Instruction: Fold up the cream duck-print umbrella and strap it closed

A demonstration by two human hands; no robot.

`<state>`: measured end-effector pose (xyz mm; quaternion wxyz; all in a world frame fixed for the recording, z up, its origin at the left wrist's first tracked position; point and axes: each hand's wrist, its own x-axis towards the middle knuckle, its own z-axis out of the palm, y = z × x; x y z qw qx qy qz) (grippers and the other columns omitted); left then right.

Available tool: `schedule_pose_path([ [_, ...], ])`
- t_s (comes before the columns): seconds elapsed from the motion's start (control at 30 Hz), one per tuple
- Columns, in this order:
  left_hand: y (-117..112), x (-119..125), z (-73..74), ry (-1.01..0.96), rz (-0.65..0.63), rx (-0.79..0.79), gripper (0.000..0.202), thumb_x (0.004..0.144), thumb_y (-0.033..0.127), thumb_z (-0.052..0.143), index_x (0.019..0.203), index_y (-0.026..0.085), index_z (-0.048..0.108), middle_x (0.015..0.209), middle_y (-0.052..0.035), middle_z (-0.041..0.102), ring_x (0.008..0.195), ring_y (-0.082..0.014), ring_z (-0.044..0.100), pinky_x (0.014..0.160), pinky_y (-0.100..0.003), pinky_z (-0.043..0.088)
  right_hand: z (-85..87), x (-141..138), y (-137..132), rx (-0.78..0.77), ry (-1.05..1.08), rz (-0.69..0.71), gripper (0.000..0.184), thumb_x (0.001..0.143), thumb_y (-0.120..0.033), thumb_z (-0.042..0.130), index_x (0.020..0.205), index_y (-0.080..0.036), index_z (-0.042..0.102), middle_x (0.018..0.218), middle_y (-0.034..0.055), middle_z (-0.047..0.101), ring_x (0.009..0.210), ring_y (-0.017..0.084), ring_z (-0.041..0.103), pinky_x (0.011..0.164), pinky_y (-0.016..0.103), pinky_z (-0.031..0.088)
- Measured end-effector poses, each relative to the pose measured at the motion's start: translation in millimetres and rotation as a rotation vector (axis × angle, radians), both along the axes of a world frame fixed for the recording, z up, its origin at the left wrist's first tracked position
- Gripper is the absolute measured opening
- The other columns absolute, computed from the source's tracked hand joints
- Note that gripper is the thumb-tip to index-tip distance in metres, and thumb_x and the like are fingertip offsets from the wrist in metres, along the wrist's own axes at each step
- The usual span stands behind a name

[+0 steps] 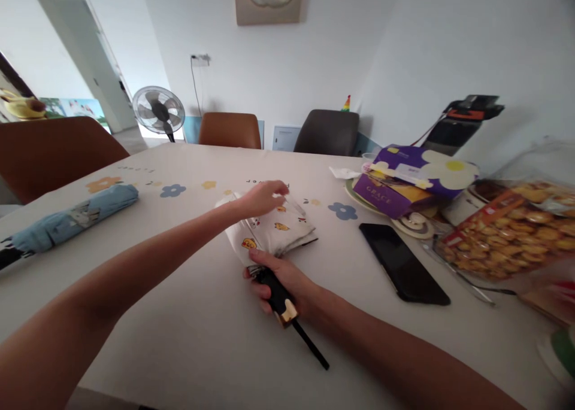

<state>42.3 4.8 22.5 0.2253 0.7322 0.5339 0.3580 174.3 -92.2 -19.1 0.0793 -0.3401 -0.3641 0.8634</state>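
A white folding umbrella point(287, 233) with small yellow and orange cartoon prints lies partly folded on the table, its canopy loose and flattened. My right hand point(291, 278) is closed around the black handle and the gathered canopy base. A gold-coloured band and a thin black strap stick out below that grip. Over the far side of the canopy, my left hand point(265, 199) is loosely curved, with a gap between thumb and fingers. No cloth shows between them, and whether the palm touches the canopy is hidden.
At the left lies a rolled blue umbrella point(76, 218). A black phone point(402, 263) rests to the right, near a purple box point(404, 179) on a plate and a bag of snacks point(512, 230). Chairs and a fan point(159, 111) stand beyond the pale tablecloth point(179, 332).
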Motion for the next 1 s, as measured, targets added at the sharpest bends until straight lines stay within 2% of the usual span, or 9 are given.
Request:
schedule_pose_path([
  [0.03,4.3,10.5,-1.5,0.106,-0.104,-0.018,0.024,0.063,0.013,0.054,0.082,0.022,0.066,0.095,-0.0038,0.067,0.09,-0.0205,0.059,0.086,-0.034,0.042,-0.5,0.5,0.1,0.002,0.007,0.009,0.037,0.084,-0.052,0.045,0.077,-0.015,0.05,0.04,-0.0055,0.044,0.031,0.01,0.045,0.032,0.02,0.04],
  [0.1,12.8,27.9,-6.6,0.226,-0.203,-0.047,0.03,0.058,0.008,0.054,0.079,0.024,0.067,0.091,-0.003,0.069,0.089,-0.022,0.06,0.089,-0.038,0.041,-1.2,1.5,0.3,0.004,0.024,0.021,0.038,0.084,-0.052,0.047,0.077,-0.015,0.051,0.041,-0.0051,0.045,0.031,0.01,0.046,0.032,0.021,0.04],
  [0.17,19.3,39.0,-12.1,0.266,-0.223,-0.06,0.029,0.053,0.004,0.053,0.07,0.023,0.067,0.081,-0.0027,0.07,0.085,-0.0233,0.061,0.093,-0.044,0.036,-1.1,2.3,0.3,-0.003,0.039,0.014,0.038,0.083,-0.052,0.048,0.077,-0.015,0.051,0.04,-0.0053,0.045,0.03,0.01,0.044,0.033,0.021,0.041],
  [0.27,22.3,43.2,-15.3,0.333,-0.248,-0.034,0.022,0.057,0.005,0.053,0.064,0.021,0.066,0.079,-0.0045,0.069,0.086,-0.0247,0.06,0.098,-0.05,0.028,-0.5,2.6,0.7,-0.021,0.053,0.0,0.035,0.083,-0.049,0.049,0.076,-0.015,0.05,0.04,-0.0057,0.044,0.029,0.008,0.041,0.034,0.021,0.042],
  [0.47,12.5,26.2,-2.9,0.387,-0.182,0.093,0.021,0.072,0.015,0.049,0.072,0.021,0.069,0.092,-0.006,0.067,0.096,-0.0241,0.056,0.096,-0.041,0.032,-3.4,2.2,3.2,-0.04,0.076,0.031,0.038,0.084,-0.051,0.046,0.076,-0.014,0.051,0.039,-0.0051,0.045,0.029,0.009,0.042,0.032,0.02,0.041],
  [0.63,-6.6,1.5,9.4,0.258,-0.006,0.312,0.019,0.079,0.022,0.049,0.078,0.023,0.068,0.099,-0.0023,0.067,0.099,-0.0208,0.055,0.087,-0.034,0.041,-3.1,1.5,3.0,-0.046,0.065,0.027,0.038,0.086,-0.049,0.043,0.074,-0.014,0.051,0.037,-0.0054,0.043,0.028,0.008,0.04,0.032,0.019,0.04],
  [0.8,-43.8,-35.8,19.1,-0.058,0.195,0.333,0.02,0.077,0.015,0.048,0.09,0.02,0.063,0.077,-0.0014,0.066,0.06,-0.0109,0.056,0.059,-0.025,0.047,-6.8,0.4,5.2,-0.041,0.073,0.049,0.039,0.086,-0.05,0.041,0.073,-0.014,0.051,0.037,-0.0056,0.043,0.028,0.009,0.042,0.033,0.02,0.041],
  [0.9,-71.3,-58.8,15.7,-0.257,0.216,0.381,0.023,0.076,0.008,0.043,0.091,0.02,0.057,0.089,-0.0025,0.066,0.046,-0.0059,0.05,0.042,-0.02,0.041,-10.5,0.6,6.2,-0.053,0.08,0.065,0.039,0.085,-0.051,0.043,0.075,-0.014,0.051,0.039,-0.0054,0.045,0.03,0.009,0.044,0.033,0.02,0.041],
  [1.0,-96.4,-75.9,0.7,-0.3,0.225,0.5,0.021,0.074,0.004,0.045,0.086,0.021,0.052,0.096,-0.0027,0.064,0.047,-0.0053,0.05,0.04,-0.02,0.041,-12.1,2.1,5.7,-0.046,0.098,0.043,0.037,0.083,-0.05,0.048,0.076,-0.014,0.051,0.04,-0.006,0.045,0.029,0.008,0.042,0.033,0.02,0.041],
])
